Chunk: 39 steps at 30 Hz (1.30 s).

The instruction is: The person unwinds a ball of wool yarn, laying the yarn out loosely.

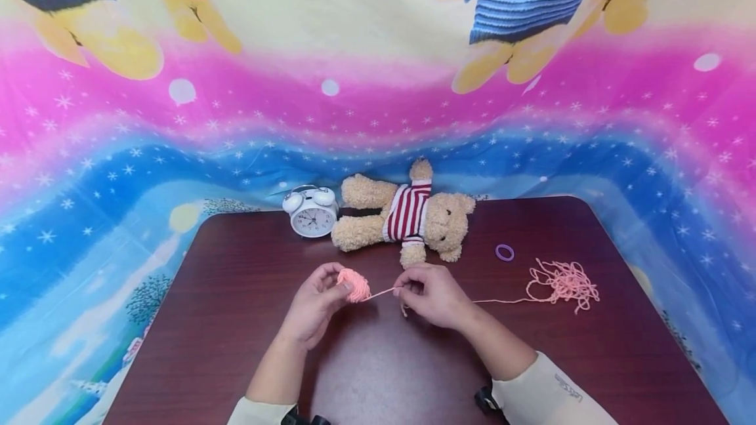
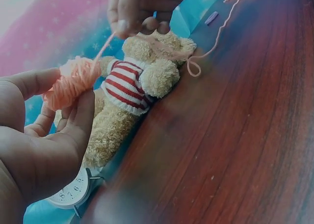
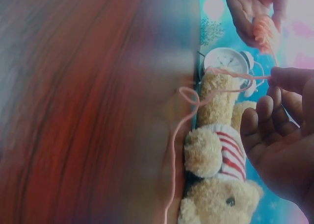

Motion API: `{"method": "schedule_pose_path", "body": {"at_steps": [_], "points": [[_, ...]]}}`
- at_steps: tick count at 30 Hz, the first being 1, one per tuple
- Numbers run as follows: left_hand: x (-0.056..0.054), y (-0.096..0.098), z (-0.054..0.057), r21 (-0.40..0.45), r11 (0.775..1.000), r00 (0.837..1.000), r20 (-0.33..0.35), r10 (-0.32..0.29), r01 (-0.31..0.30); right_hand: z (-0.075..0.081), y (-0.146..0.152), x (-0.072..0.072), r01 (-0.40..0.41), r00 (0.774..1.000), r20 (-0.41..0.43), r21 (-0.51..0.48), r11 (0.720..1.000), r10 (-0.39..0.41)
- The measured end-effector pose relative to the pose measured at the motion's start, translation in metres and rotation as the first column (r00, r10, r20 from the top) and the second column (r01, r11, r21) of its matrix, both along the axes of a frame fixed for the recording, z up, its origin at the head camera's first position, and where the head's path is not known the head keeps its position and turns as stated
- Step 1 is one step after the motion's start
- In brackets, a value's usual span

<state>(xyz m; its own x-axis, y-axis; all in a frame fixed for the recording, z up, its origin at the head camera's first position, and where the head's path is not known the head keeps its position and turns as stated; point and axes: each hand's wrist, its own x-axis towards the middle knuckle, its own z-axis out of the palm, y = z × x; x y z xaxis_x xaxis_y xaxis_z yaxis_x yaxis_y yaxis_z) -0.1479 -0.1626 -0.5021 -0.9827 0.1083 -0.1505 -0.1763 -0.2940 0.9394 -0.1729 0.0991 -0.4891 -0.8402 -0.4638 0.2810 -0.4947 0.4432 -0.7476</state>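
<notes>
A: Where was the yarn ball [image 1: 355, 285]?

B: In the person's left grip [image 1: 319, 300], a little left of the middle of the desk [image 1: 366, 372]. Thumb and fingertips pinched its sides, and the wound coral middle bulged out between them

A: And the right grip [image 1: 434, 297], spread or not?

B: It pinched the strand [image 1: 380, 294] between thumb and forefinger, with the other fingers loosely bent. It was near the bear [image 1: 407, 215], on the person's side of it

A: Was the strand slack?

B: Straight from the ball to the right grip. Past that, a small loop [image 3: 196, 101] showed, and the line ran on to the tangled heap [image 1: 569, 284] on the desk's right side. Whether the loop touched the wood, I couldn't tell

A: What else was about?

B: The bear lay along the far edge in a red-and-white striped top, head to the right, feet just beside the white clock [image 1: 314, 212], which stood upright. A purple ring [image 1: 504, 252] lay between the bear's head and the heap. Behind everything hung a bright printed cloth [image 1: 378, 103]
</notes>
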Motion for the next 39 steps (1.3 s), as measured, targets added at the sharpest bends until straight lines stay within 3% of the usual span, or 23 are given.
{"method": "schedule_pose_path", "body": {"at_steps": [12, 30, 39], "points": [[0.001, -0.008, 0.0, 0.006, 0.999, 0.998, 0.049, 0.048, -0.048, 0.004, 0.031, -0.004, 0.086, 0.996, -0.039, 0.036, 0.996, -0.084], [0.001, -0.027, 0.0, -0.005, 0.995, 0.994, 0.054, 0.097, -0.097, 0.004, 0.081, -0.008, 0.177, 0.983, -0.058, 0.075, 0.981, -0.173], [0.004, -0.036, 0.0, -0.012, 0.994, 0.994, 0.032, 0.106, -0.105, 0.008, 0.107, -0.007, 0.242, 0.969, -0.086, 0.141, 0.96, -0.231]]}}
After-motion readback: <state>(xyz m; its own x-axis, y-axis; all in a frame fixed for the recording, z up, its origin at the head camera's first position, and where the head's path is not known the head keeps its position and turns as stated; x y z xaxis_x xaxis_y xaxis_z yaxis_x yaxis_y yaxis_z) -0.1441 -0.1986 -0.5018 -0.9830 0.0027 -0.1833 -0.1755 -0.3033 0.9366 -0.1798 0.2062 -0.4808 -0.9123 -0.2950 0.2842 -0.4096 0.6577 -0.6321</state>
